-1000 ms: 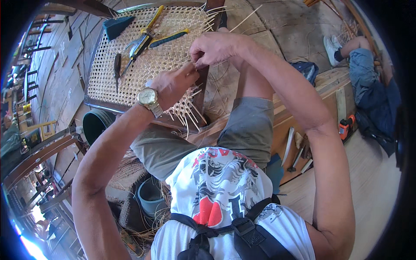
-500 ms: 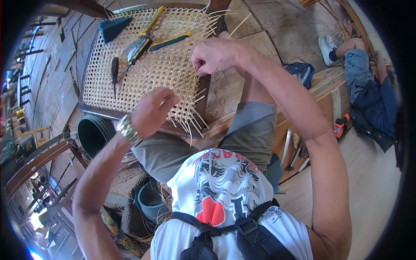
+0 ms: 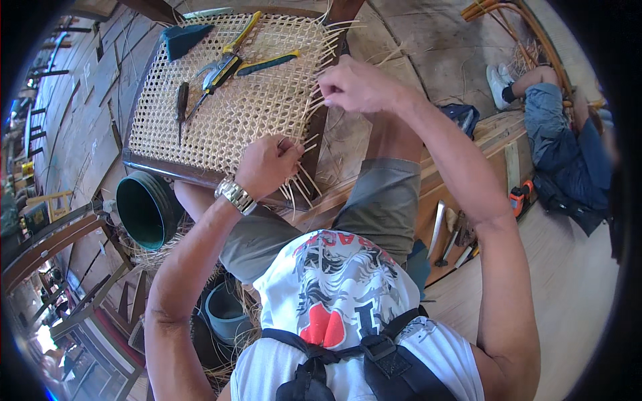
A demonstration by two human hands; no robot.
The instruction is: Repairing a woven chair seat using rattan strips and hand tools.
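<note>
A woven cane seat panel [image 3: 214, 113] lies in a dark wooden chair frame [image 3: 200, 175] before my knees. Loose cane strands [image 3: 304, 187] stick out along its right edge and near right corner. My right hand [image 3: 358, 87] is closed at that right edge, thumb and finger pinching a cane strand. Over the near right part of the weave, my left hand [image 3: 266, 164] has its fingers curled together; what they hold, if anything, is hidden. On the cane lie yellow-and-black pliers [image 3: 231, 60], a dark-handled screwdriver [image 3: 182, 103] and a dark teal block [image 3: 184, 41].
A dark green bucket [image 3: 144, 210] lies tipped left of my leg, with a smaller grey-blue bucket [image 3: 227, 311] nearer me. Hand tools [image 3: 451, 244] and an orange tape measure [image 3: 520, 197] rest on the right. Another person's legs [image 3: 552, 113] are at the far right.
My left hand has moved right and forward to the panel's near right corner. My right hand has shifted slightly right, outward over the edge. The tools stay on the cane.
</note>
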